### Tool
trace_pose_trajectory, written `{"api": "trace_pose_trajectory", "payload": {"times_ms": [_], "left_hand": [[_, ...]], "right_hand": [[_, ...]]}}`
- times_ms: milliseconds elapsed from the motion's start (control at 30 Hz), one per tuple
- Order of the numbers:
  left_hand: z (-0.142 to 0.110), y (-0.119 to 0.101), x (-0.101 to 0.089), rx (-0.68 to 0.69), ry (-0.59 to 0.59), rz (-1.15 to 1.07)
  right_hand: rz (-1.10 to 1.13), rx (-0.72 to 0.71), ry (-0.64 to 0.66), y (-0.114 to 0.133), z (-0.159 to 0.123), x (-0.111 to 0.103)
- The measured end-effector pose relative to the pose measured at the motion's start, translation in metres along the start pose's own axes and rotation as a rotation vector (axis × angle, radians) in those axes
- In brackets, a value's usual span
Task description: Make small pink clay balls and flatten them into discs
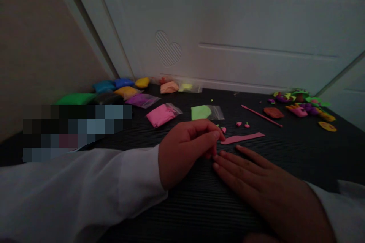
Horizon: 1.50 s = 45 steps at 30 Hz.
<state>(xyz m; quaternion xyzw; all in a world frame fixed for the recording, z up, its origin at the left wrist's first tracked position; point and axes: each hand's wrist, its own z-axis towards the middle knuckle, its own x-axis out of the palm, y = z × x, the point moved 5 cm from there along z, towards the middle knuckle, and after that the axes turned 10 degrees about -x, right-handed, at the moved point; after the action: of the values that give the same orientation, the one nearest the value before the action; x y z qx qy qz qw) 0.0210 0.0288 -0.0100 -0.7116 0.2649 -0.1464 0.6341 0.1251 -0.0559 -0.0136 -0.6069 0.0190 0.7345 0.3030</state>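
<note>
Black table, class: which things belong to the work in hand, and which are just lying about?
Likely in the work:
- flat pink tool, by the left hand
- small pink pieces beyond it

Likely just lying about:
- pink stick
- purple bag
- reddish lump

Whether the left hand holds anything is hidden.

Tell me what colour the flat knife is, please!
The knife is pink, and it shows best in the head view.

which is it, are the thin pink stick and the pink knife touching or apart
Apart: the head view shows bare dark table between the stick and the knife.
</note>
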Motion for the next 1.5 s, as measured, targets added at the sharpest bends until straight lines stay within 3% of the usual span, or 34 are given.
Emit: {"api": "trace_pose_trajectory", "payload": {"times_ms": [167, 233, 333, 400, 567, 767, 867, 967, 1033, 1167, 1233, 1333, 1400, 1500], "left_hand": [[0.000, 0.000, 0.000, -0.009, -0.001, 0.008], [0.000, 0.001, 0.000, 0.004, 0.000, 0.010], [0.000, 0.001, 0.000, 0.016, 0.001, 0.005], [0.001, 0.001, 0.000, 0.013, 0.001, -0.001], [0.001, 0.001, 0.000, 0.016, 0.008, 0.012], [0.001, 0.001, -0.001, 0.027, 0.010, 0.005], [0.000, 0.001, 0.000, 0.016, 0.007, 0.006], [0.000, 0.001, -0.001, 0.021, 0.002, 0.018], [0.000, 0.001, -0.001, 0.025, 0.003, 0.020], [0.001, 0.002, -0.001, 0.023, 0.008, 0.007], [0.001, 0.001, 0.000, 0.018, 0.010, 0.008], [0.001, 0.001, 0.000, 0.014, 0.009, 0.022], [0.000, 0.000, 0.000, 0.018, 0.005, 0.029], [0.001, 0.000, 0.000, 0.026, 0.008, 0.010]], "right_hand": [[-0.043, -0.244, 0.096, 0.018, 0.007, -0.003], [-0.016, -0.198, 0.090, 0.015, 0.004, -0.003], [0.052, 0.015, 0.084, 0.002, -0.004, -0.001], [0.044, 0.069, 0.089, -0.001, -0.006, 0.000], [-0.046, -0.214, 0.058, 0.018, 0.000, -0.002], [-0.018, 0.014, -0.015, 0.001, -0.006, 0.001], [-0.055, -0.087, 0.071, 0.011, -0.004, 0.001], [-0.081, -0.255, 0.072, 0.024, -0.002, -0.002], [-0.076, -0.213, 0.068, 0.019, -0.003, 0.000], [-0.012, 0.024, -0.030, -0.001, -0.008, 0.002], [-0.017, -0.001, -0.007, 0.001, -0.007, 0.002], [-0.057, -0.215, 0.081, 0.017, -0.002, 0.000], [-0.061, -0.278, 0.086, 0.021, -0.001, -0.002], [-0.024, -0.090, 0.067, 0.006, -0.004, 0.000]]}}
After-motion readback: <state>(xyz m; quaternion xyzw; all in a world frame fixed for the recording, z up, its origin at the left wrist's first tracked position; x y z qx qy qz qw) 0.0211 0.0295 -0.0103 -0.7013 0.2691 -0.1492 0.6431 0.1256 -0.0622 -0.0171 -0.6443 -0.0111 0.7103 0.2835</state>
